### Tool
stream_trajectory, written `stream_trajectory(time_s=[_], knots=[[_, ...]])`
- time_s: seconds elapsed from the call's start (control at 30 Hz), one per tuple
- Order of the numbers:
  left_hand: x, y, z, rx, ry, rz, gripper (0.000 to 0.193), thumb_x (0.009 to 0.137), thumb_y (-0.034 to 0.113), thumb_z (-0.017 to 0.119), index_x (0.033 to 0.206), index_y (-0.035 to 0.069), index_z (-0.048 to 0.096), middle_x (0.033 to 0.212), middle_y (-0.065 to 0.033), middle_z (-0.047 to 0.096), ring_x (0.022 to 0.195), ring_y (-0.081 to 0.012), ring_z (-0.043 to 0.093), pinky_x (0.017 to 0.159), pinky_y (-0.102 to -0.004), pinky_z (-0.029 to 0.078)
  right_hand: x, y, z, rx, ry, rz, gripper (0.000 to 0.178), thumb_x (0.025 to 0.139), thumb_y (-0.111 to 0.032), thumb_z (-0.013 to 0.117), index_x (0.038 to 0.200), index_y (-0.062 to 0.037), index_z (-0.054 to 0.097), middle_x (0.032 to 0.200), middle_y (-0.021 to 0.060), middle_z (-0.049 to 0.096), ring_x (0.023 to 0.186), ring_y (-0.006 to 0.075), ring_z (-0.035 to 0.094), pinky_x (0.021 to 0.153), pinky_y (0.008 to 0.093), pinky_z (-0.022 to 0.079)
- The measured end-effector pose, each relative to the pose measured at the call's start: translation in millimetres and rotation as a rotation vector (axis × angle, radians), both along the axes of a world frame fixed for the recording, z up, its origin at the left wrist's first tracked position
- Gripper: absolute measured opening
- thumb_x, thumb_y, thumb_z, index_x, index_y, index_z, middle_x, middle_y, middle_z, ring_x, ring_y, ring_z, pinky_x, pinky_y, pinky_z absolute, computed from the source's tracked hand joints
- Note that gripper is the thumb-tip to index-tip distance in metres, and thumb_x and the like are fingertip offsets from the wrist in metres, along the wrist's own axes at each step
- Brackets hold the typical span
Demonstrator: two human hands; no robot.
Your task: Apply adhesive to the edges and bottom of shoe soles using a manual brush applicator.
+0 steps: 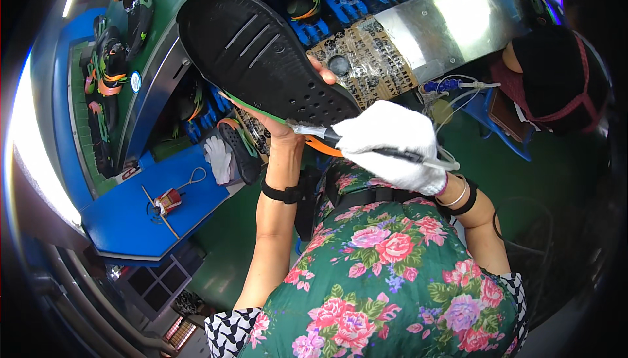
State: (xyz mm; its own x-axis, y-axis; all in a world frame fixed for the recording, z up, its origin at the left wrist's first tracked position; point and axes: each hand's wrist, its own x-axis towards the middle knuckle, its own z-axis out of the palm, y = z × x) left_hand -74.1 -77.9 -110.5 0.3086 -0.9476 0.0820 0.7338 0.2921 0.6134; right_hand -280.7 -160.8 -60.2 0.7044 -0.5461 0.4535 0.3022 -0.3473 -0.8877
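From the head view, I am watching the left hand (288, 119) holding up a black rubber shoe sole with grooves and small round holes (261, 57), tread side facing the camera. The bare fingers are wrapping around its near edge, a thumb tip showing at the right rim, so the hand is gripping the shoe firmly. A thin green and orange edge of the shoe's upper is peeking out just beneath the sole. A black wristband (282, 193) is sitting on that forearm.

The right hand (392, 145), wearing a white cotton glove, is closing around a slim black-handled brush tool (366, 145). Its tip is touching the near edge of the sole, just right of the left hand. A thin clear tube is trailing from the tool's back end toward the right.

To the left, a blue bench (140, 224) is carrying a spare white glove (219, 158), a small red and white object with a cord (169, 201), and a finished black shoe with green and orange straps (239, 152). Farther left, more such shoes (108, 64) are lying on a green conveyor belt (160, 24). At the far side, a curved shiny metal guard (458, 18) is bending over blue slatted trays. At the right, another person in a dark head covering (556, 73) is sitting.
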Motion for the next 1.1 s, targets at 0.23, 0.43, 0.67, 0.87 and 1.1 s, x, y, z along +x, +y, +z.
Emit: stream_trajectory(time_s=[0.23,0.43,0.67,0.87,1.1], knots=[[6,2,1,0.037,0.031,0.012,0.108,0.076,0.089,0.06,0.124,-0.007,0.053,0.106,-0.0192,0.062,0.103,-0.0293,0.057,0.084,-0.0422,0.057,0,4,0,0.004,0.018,-0.009,0.015,0.078,0.002,0.081,0.092,-0.0021,0.078,0.094,0.0113,0.077,0.085,0.0237,0.074,0.078,0.0341,0.059],[8,3,-1,0.057,0.007,0.009,0.106,0.076,0.088,0.062,0.123,-0.007,0.053,0.106,-0.0188,0.062,0.102,-0.0292,0.059,0.084,-0.0421,0.057,1,5,-13,0.318,0.007,0.004,0.021,0.077,0.001,0.082,0.097,-0.0033,0.077,0.096,0.0105,0.078,0.087,0.0236,0.074,0.077,0.0342,0.058],[12,0,1,-0.04,-0.011,-0.008,0.102,0.079,0.081,0.065,0.125,-0.009,0.051,0.111,-0.0171,0.06,0.106,-0.032,0.06,0.088,-0.0491,0.06,2,9,-13,0.31,0.033,0.003,0.017,0.079,0.001,0.081,0.095,-0.0036,0.079,0.097,0.011,0.078,0.088,0.0212,0.074,0.081,0.0337,0.059],[21,0,1,-0.053,-0.01,-0.042,0.092,0.084,0.071,0.069,0.124,-0.009,0.051,0.108,-0.0182,0.06,0.107,-0.0342,0.06,0.089,-0.0509,0.059,4,6,-8,0.037,0.04,-0.001,0.017,0.074,0.001,0.082,0.09,-0.0028,0.078,0.094,0.0143,0.077,0.083,0.026,0.074,0.074,0.0343,0.058],[24,-7,2,-0.138,-0.032,-0.044,0.084,0.088,0.067,0.067,0.124,-0.008,0.053,0.106,-0.0235,0.063,0.107,-0.0358,0.061,0.091,-0.0496,0.057,3,7,-7,0.054,0.025,-0.006,0.017,0.073,0.002,0.082,0.088,-0.0038,0.078,0.094,0.0141,0.077,0.084,0.0257,0.074,0.075,0.0345,0.058]])
